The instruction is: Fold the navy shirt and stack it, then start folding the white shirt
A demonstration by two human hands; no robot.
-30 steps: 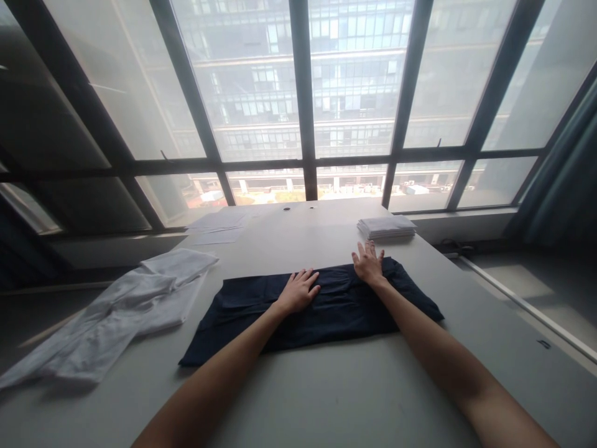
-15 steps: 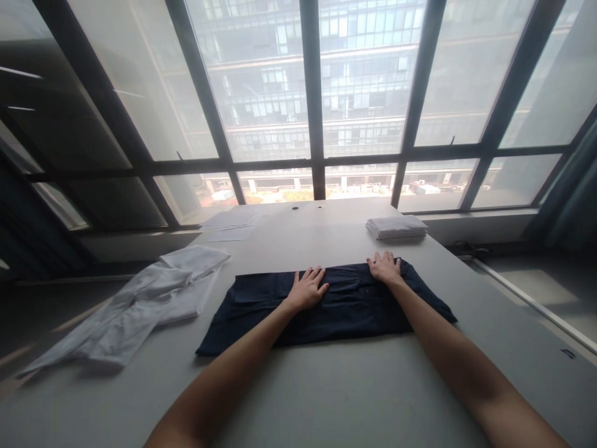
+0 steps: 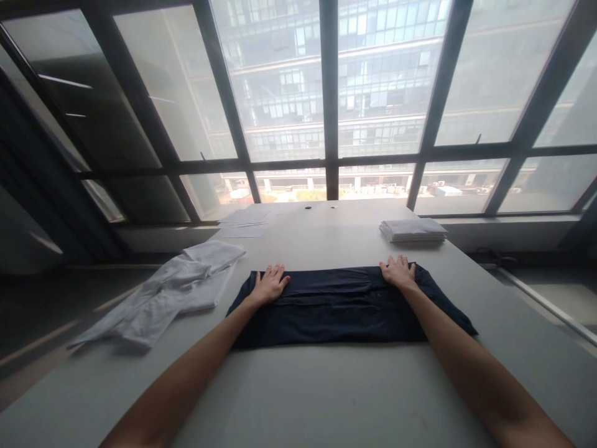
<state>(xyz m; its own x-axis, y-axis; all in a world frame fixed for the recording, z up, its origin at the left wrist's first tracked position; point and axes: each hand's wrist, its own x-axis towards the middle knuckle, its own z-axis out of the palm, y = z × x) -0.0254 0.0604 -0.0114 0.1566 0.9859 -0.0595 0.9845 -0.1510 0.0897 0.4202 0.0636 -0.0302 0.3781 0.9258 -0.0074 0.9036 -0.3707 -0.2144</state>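
A dark navy garment (image 3: 326, 308), folded into a long flat strip, lies crosswise on the white table (image 3: 321, 386). Near its far left corner my left hand (image 3: 270, 284) rests flat on the cloth, fingers spread. My right hand (image 3: 398, 272) presses on the far right part of the same garment, its fingers also apart. Neither hand grips the fabric. Small creases run along the middle of the cloth. Whether it is a shirt or trousers I cannot make out.
A crumpled white garment (image 3: 181, 286) lies to the left, partly over the table's edge. A neat stack of folded white cloth (image 3: 413, 230) sits at the far right. White sheets (image 3: 245, 223) lie at the far left, before the large windows.
My left hand has slid left along the navy garment, from near its middle to its left end. The right hand stays at the right end. The view has turned slightly left.
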